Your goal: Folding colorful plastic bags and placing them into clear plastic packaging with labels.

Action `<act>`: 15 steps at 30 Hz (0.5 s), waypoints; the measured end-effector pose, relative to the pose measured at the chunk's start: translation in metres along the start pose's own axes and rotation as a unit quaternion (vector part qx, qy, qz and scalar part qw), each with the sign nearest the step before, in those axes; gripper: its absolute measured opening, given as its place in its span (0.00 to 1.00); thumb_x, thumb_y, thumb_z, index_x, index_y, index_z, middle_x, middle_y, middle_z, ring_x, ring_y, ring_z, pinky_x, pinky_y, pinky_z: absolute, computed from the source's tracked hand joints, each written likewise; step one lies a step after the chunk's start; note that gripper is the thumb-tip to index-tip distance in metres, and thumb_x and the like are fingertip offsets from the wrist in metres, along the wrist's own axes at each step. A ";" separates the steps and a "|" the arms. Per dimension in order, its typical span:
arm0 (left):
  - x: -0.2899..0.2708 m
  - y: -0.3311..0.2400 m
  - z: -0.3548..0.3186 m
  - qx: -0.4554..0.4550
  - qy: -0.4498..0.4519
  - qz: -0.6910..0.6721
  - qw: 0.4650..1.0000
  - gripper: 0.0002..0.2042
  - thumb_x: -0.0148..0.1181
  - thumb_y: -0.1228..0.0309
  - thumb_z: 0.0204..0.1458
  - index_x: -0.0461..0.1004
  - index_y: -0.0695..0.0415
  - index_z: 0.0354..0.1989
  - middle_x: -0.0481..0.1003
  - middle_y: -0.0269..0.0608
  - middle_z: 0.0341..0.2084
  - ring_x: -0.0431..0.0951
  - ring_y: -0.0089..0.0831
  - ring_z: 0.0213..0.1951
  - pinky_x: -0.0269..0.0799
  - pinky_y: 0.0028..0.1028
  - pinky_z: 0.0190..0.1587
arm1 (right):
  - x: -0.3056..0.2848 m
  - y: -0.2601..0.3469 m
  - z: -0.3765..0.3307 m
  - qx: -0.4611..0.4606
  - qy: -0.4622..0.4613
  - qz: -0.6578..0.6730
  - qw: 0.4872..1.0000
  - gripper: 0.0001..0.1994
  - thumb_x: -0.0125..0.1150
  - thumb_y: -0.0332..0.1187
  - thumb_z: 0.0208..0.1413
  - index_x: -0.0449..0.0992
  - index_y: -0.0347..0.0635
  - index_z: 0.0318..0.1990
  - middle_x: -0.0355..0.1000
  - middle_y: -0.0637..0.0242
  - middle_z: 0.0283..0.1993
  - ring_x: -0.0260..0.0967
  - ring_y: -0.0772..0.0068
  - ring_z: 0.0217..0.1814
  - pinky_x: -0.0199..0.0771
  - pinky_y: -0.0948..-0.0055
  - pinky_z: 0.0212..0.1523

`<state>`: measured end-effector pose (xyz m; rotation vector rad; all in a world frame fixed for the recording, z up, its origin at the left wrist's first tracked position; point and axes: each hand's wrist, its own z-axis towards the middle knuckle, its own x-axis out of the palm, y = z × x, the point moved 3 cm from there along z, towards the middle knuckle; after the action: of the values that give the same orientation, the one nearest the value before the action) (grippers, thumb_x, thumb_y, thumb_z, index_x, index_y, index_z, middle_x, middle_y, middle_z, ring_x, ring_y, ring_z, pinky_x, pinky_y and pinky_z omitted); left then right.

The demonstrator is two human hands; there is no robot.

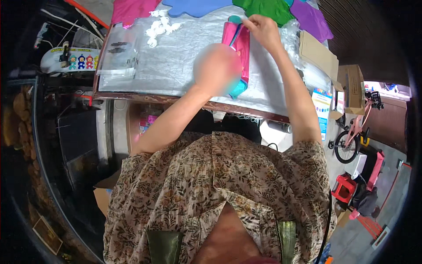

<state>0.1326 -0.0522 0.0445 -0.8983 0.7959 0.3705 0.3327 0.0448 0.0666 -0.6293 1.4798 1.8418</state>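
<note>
Along the table (145, 97), left to right: clear bags (116, 55); white cords (162, 29); left hand (215, 68) over a pink bundle (244, 55), fingers too blurred to tell; right hand (264, 31) at the bundle's far end, thumb and fingertip drawn together.

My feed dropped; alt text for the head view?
A person's left hand, blurred, overlaps a pink-and-teal bundle on a silver-covered table, while the right hand is at its far end. White cords and clear bags lie to the left, with colourful flat pieces along the far edge.
</note>
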 end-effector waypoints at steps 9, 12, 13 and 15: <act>0.003 0.019 0.006 0.010 -0.028 0.014 0.999 0.19 0.69 0.58 0.51 0.82 0.49 0.50 0.76 0.40 0.41 0.78 0.39 0.44 0.77 0.36 0.47 | -0.005 0.000 -0.102 -0.240 0.050 -0.076 0.966 0.15 0.58 0.18 0.52 0.82 0.43 0.45 0.78 0.63 0.51 0.72 0.58 0.53 0.69 0.62 0.53; 0.003 0.044 0.019 -0.044 0.077 -0.160 0.983 0.14 0.66 0.64 0.54 0.83 0.52 0.48 0.79 0.39 0.39 0.81 0.40 0.41 0.77 0.32 0.46 | -0.002 0.000 -0.110 -0.228 0.035 -0.098 0.968 0.16 0.57 0.19 0.50 0.83 0.45 0.45 0.77 0.68 0.53 0.71 0.63 0.56 0.65 0.61 0.56; -0.002 0.054 0.022 -0.046 0.080 -0.157 0.983 0.14 0.66 0.64 0.54 0.83 0.52 0.48 0.79 0.39 0.39 0.81 0.40 0.41 0.77 0.32 0.46 | -0.001 0.001 -0.111 -0.228 0.033 -0.114 0.966 0.17 0.58 0.19 0.50 0.83 0.46 0.46 0.78 0.69 0.53 0.71 0.63 0.56 0.65 0.62 0.57; -0.019 0.064 0.032 0.075 0.108 -0.163 0.978 0.11 0.63 0.69 0.56 0.83 0.54 0.46 0.80 0.39 0.38 0.81 0.40 0.40 0.78 0.30 0.46 | -0.003 0.002 -0.112 -0.226 0.029 -0.148 0.962 0.19 0.59 0.18 0.49 0.83 0.48 0.48 0.78 0.71 0.53 0.71 0.63 0.56 0.63 0.62 0.58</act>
<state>0.0967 0.0117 0.0350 -0.9186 0.8459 -0.0765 0.3281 -0.0651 0.0430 -1.0681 0.9316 1.9378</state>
